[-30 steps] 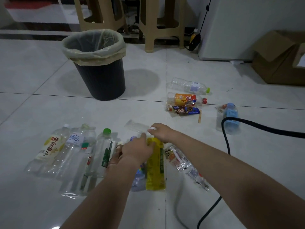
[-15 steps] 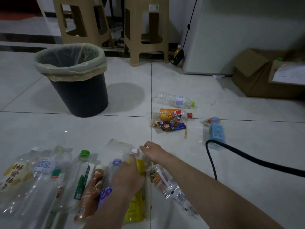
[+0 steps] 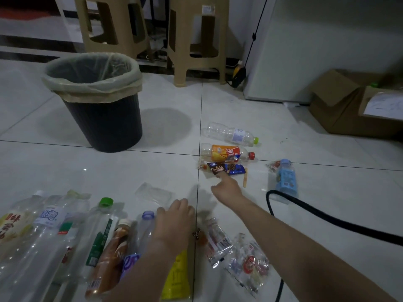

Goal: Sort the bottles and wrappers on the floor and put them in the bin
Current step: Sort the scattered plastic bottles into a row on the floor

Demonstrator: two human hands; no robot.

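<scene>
A black bin (image 3: 104, 118) with a pale liner stands at the upper left. Several bottles lie in a row along the lower left, among them a green-capped bottle (image 3: 98, 232) and a yellow bottle (image 3: 177, 277). My left hand (image 3: 174, 225) rests on top of the yellow bottle, fingers curled. My right hand (image 3: 226, 186) stretches forward, its fingertips touching a blue-and-brown wrapper (image 3: 224, 168). Beyond that wrapper lie an orange-labelled bottle (image 3: 226, 153) and a clear bottle (image 3: 231, 134). A blue bottle (image 3: 284, 177) lies to the right. Clear wrappers (image 3: 235, 251) lie under my right forearm.
A black hose (image 3: 327, 223) curves across the floor at the right, next to the blue bottle. Two beige plastic stools (image 3: 196, 40) stand behind the bin. A white appliance (image 3: 316, 51) and cardboard boxes (image 3: 353, 105) sit at the far right. A flattened clear container (image 3: 154, 192) lies mid-floor.
My right hand has left the yellow bottle's cap and reached forward to the blue-and-brown wrapper. The left hand stays on the yellow bottle. The view has shifted forward and right.
</scene>
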